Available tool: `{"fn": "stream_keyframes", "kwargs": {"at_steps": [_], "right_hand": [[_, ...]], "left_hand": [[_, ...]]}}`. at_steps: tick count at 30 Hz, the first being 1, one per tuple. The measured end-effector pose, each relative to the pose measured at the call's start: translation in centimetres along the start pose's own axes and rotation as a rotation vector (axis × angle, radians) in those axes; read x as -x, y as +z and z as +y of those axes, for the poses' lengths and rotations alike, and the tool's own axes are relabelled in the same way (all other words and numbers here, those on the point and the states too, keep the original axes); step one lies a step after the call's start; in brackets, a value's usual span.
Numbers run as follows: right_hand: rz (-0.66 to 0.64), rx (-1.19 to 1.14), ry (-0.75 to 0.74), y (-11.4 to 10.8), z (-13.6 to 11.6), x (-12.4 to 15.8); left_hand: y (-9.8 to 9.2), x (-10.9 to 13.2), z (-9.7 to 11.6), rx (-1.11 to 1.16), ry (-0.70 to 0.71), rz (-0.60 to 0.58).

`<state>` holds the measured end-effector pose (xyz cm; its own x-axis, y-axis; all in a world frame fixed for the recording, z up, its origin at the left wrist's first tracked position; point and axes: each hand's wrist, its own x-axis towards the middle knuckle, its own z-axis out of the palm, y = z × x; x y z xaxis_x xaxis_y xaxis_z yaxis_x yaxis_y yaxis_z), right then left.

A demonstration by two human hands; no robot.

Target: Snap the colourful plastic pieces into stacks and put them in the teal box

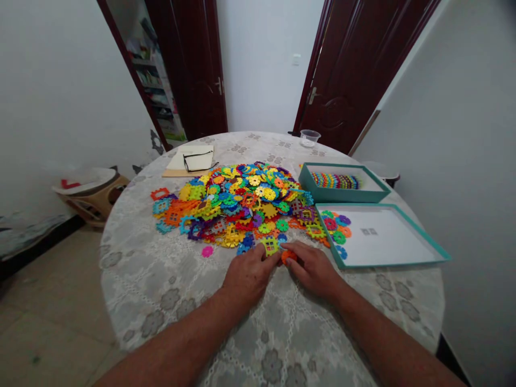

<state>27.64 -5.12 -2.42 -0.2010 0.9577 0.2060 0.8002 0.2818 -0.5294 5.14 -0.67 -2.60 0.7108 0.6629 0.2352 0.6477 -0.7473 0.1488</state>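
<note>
Near the front of a heap of colourful plastic building pieces (242, 199), my two hands almost meet. My right hand (314, 267) is closed, its thumb and fingers pinching an orange flower-shaped disc (287, 257). My left hand (250, 271) is curled shut just left of that disc, its fingertips pointing towards it. Whatever the left fingers hold, if anything, is hidden. A yellow-green square piece (270, 245) lies right beyond the left fingers. One pink flower-shaped disc (207, 251) sits alone on the tablecloth to the left.
At right, a teal-rimmed lid (387, 236) holds several flower discs along its left side. Behind it stands a teal box (342, 193) containing rows of coloured discs. Black glasses (198, 155) rest on a notebook (179, 161); a clear plastic cup (309, 137) stands at the far edge.
</note>
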Motion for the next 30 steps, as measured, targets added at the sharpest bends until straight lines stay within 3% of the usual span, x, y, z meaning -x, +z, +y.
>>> {"fn": "stream_keyframes", "kwargs": {"at_steps": [11, 16, 23, 26, 30], "right_hand": [[0.025, 0.049, 0.03, 0.3, -0.3, -0.5], [-0.034, 0.084, 0.037, 0.1, -0.4, -0.5], [-0.058, 0.064, 0.016, -0.2, -0.5, -0.4], [-0.021, -0.001, 0.021, -0.3, -0.2, -0.4], [-0.008, -0.199, 0.119, -0.8, -0.3, -0.3]], "left_hand": [[-0.8, 0.1, -0.6, 0.22, -0.007, 0.031], [-1.0, -0.7, -0.7, 0.108, -0.047, 0.137], [-0.9, -1.5, -0.7, 0.022, 0.029, 0.076], [-0.5, -1.5, -1.2, 0.02, 0.018, 0.13], [-0.5, -1.3, -2.2, 0.038, -0.058, 0.294]]}}
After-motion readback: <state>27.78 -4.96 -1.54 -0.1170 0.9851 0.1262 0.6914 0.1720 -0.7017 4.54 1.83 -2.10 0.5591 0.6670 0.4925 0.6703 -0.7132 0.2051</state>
